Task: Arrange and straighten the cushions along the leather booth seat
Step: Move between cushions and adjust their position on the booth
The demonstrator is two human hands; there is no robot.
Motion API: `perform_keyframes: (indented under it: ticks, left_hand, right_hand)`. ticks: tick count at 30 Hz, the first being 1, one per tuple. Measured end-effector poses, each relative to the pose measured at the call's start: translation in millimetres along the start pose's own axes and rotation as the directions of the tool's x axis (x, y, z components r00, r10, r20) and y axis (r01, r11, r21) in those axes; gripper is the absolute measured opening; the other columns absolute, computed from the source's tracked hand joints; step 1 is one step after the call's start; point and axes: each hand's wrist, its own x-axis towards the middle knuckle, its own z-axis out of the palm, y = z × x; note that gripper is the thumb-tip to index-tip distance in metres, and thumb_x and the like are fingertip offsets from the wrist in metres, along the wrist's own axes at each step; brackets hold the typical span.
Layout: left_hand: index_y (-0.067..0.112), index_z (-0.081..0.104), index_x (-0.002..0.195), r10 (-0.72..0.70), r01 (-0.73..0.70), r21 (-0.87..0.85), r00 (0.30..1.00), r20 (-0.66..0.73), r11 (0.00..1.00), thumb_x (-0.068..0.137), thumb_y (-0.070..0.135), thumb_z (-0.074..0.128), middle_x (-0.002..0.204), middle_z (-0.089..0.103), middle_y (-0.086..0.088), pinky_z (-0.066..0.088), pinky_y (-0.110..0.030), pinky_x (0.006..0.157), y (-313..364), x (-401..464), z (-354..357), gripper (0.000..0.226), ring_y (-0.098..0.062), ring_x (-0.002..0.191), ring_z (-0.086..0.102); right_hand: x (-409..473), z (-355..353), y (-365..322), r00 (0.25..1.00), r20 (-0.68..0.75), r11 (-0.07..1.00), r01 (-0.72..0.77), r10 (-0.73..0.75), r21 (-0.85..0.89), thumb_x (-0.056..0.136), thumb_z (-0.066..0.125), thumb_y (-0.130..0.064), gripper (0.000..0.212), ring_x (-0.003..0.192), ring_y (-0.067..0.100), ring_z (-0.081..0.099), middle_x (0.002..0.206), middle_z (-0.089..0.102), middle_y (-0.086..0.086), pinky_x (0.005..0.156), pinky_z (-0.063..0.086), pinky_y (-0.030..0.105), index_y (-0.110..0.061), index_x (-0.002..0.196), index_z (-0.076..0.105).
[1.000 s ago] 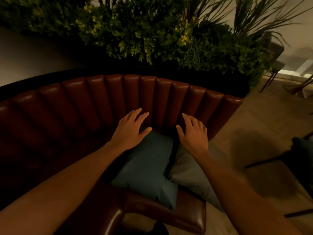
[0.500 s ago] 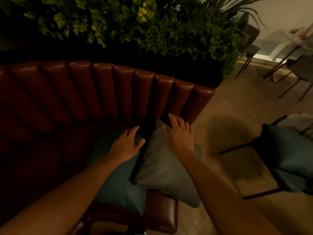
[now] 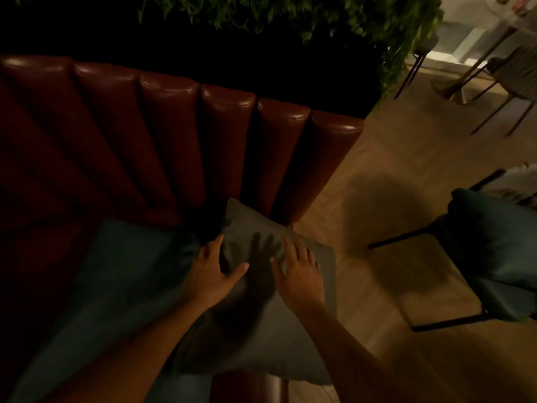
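Here, near to far:
Left hand: your left hand (image 3: 209, 273) lies flat on the near left part of the grey cushion (image 3: 261, 330), fingers straight and spread, thumb pointing right; it grasps nothing.
Right hand: your right hand (image 3: 302, 273) rests on the same cushion just beside the left, fingers loosely extended toward the backrest, palm down, nothing pinched.
Grey cushion: it sits at the right end of the booth seat (image 3: 247, 385), its far corner pushed up against the backrest and its right edge hanging past the seat end over the floor.
Teal cushion: the teal cushion (image 3: 116, 286) lies flat on the seat just left of the grey one, touching it, partly under your left forearm.
Backrest: the red-brown leather backrest (image 3: 174, 135) rises in padded vertical ribs behind both cushions.
Chair: a chair (image 3: 465, 286) with a dark teal pad stands on the wooden floor, well apart to the right.
Plants: green foliage (image 3: 290, 13) hangs behind the booth.
Writing: no lettering can be read in this dim, blurred view.
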Motion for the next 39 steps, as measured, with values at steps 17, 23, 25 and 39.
perform_keyframes:
  ticks: [17, 23, 25, 39]
  left_hand:
    - [0.028, 0.040, 0.146, -0.163, 0.178, -0.364, 0.984, 0.072, 0.914, 0.065, 0.054, 0.088, 0.136, 0.059, 0.000, 0.050, -0.038, 0.102, -19.4, 64.6, 30.4, 0.098, -0.024, 0.120, 0.060]
    - [0.028, 0.055, 0.135, -0.133, 0.172, -0.507, 0.985, 0.112, 0.844, 0.068, 0.042, 0.091, 0.121, 0.067, 0.007, 0.054, -0.038, 0.096, -24.3, 53.3, 22.6, 0.078, -0.015, 0.110, 0.065]
    - [0.027, 0.059, 0.132, -0.130, 0.178, -0.537, 0.984, 0.126, 0.824, 0.067, 0.040, 0.092, 0.118, 0.069, 0.006, 0.057, -0.042, 0.096, -23.0, 43.9, 21.8, 0.075, -0.015, 0.107, 0.067]
    - [0.039, 0.066, 0.116, -0.070, 0.028, -0.793, 0.997, -0.019, 0.609, 0.042, 0.032, 0.099, 0.115, 0.075, 0.004, 0.057, -0.034, 0.084, -15.2, -79.8, -139.2, 0.082, -0.016, 0.102, 0.073]
  right_hand:
    - [34.6, 80.1, 10.1, 0.997, 0.037, 0.996, -0.067, 0.065, 0.063, 0.095, -0.001, -0.066, 0.077, 0.158, 0.028, 0.011, 0.172, 0.014, 0.006, 0.126, 0.011, 0.042, -0.036, 0.164, 0.010]
    - [27.8, 67.3, 3.3, 0.999, -0.017, 0.999, -0.051, 0.051, 0.013, 0.100, 0.008, -0.062, 0.071, 0.156, 0.031, 0.019, 0.170, 0.021, 0.007, 0.124, 0.018, 0.048, -0.033, 0.164, 0.017]
    - [25.4, 55.9, 0.0, 0.999, -0.030, 1.000, -0.021, 0.021, 0.015, 0.100, 0.009, -0.062, 0.070, 0.156, 0.031, 0.018, 0.170, 0.020, 0.007, 0.124, 0.018, 0.048, -0.033, 0.164, 0.016]
    - [28.3, -92.5, -56.4, 0.955, -0.138, 0.933, 0.287, -0.262, 0.217, 0.091, 0.019, -0.085, 0.083, 0.147, 0.019, 0.030, 0.159, 0.041, -0.001, 0.124, 0.021, 0.043, -0.037, 0.157, 0.036]
